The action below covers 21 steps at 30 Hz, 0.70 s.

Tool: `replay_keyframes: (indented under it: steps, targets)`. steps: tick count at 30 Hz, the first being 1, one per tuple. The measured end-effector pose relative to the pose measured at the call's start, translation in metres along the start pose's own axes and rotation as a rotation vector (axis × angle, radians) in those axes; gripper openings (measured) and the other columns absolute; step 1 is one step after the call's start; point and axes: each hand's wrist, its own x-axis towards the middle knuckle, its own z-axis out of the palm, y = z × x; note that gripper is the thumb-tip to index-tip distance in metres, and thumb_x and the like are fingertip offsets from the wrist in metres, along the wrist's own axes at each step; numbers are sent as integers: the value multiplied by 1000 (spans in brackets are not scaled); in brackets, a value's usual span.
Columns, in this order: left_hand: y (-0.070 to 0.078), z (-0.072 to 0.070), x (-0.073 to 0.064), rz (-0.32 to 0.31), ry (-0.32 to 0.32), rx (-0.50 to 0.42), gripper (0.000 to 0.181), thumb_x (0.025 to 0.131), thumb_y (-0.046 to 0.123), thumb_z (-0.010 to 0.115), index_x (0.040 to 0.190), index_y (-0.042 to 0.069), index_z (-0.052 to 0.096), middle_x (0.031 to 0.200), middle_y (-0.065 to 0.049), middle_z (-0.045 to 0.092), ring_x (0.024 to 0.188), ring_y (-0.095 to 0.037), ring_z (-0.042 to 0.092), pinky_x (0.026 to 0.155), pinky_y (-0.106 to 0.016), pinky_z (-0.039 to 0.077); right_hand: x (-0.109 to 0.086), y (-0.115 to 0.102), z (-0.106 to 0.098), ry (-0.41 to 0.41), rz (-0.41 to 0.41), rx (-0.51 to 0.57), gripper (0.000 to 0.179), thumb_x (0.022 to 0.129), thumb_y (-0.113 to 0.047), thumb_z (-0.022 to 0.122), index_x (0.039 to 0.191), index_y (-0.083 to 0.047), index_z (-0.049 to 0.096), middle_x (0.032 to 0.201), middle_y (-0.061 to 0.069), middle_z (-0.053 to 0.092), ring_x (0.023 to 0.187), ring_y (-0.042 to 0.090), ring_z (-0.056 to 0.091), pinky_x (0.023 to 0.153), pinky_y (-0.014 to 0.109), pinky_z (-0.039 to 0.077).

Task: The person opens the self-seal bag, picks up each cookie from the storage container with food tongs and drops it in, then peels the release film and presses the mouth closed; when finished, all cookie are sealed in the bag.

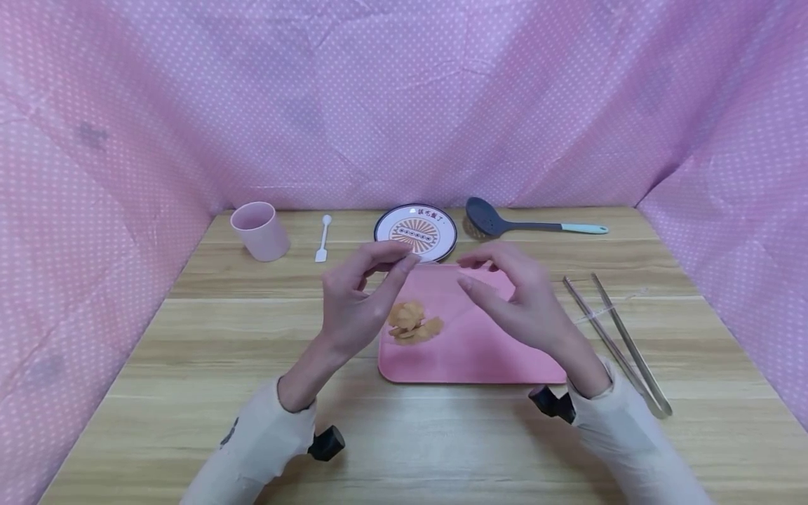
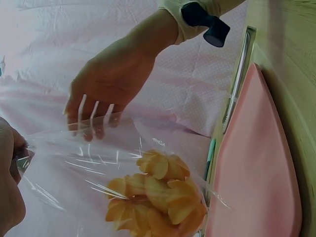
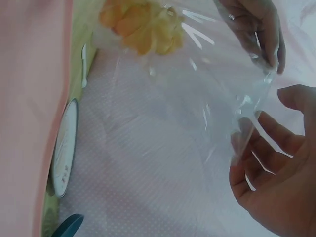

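A clear plastic bag (image 2: 74, 168) hangs over the pink tray (image 1: 480, 358), with several ridged, flower-like golden-tan pieces (image 2: 163, 192) at its bottom. My left hand (image 1: 356, 305) pinches the bag's upper edge between thumb and fingers. My right hand (image 1: 517, 301) is raised opposite, its thumb apart from its loosely bent fingers. In the right wrist view, fingertips of the right hand (image 3: 276, 173) lie against the bag's edge without a visible pinch. The bag's film barely shows in the head view.
Behind the tray stand a round printed plate (image 1: 435, 223) and a dark skimmer (image 1: 533, 226) with a mint handle. Farther left are a pink cup (image 1: 261, 235) and a small white spatula (image 1: 323, 242). Metal tongs (image 1: 637, 351) lie right, a thin clear strip (image 1: 593, 316) across them.
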Motion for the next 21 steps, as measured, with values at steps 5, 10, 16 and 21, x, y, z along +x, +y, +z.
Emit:
replay_keyframes:
  steps: [5, 10, 16, 21]
  targets:
    - [0, 4, -1, 19, -29, 15, 16, 90, -12, 73, 105, -10, 69, 97, -18, 75, 79, -28, 72, 76, -28, 61, 11, -7, 9, -93, -52, -37, 25, 92, -5, 76, 116, -3, 69, 112, 7, 70, 109, 22, 62, 95, 37, 49]
    - [0, 8, -1, 32, -47, 9, 18, 88, -13, 73, 105, -10, 69, 97, -18, 75, 79, -28, 73, 76, -28, 61, 16, -11, 15, -131, -87, -4, 17, 90, 5, 74, 104, -4, 70, 102, 1, 70, 102, 19, 62, 91, 33, 50]
    - [-1, 7, -2, 4, -81, -25, 22, 87, -16, 72, 107, -11, 67, 96, -17, 75, 81, -25, 71, 75, -28, 61, 16, -11, 16, -125, -90, 25, 21, 88, 12, 74, 96, -6, 69, 94, -3, 67, 94, 17, 61, 86, 28, 50]
    - [-1, 7, 0, -30, -120, -63, 29, 87, -14, 73, 114, -11, 64, 95, -15, 74, 82, -21, 70, 74, -28, 60, 15, -11, 14, -118, -96, 48, 22, 87, 14, 74, 95, -6, 69, 92, -3, 66, 92, 16, 60, 84, 28, 50]
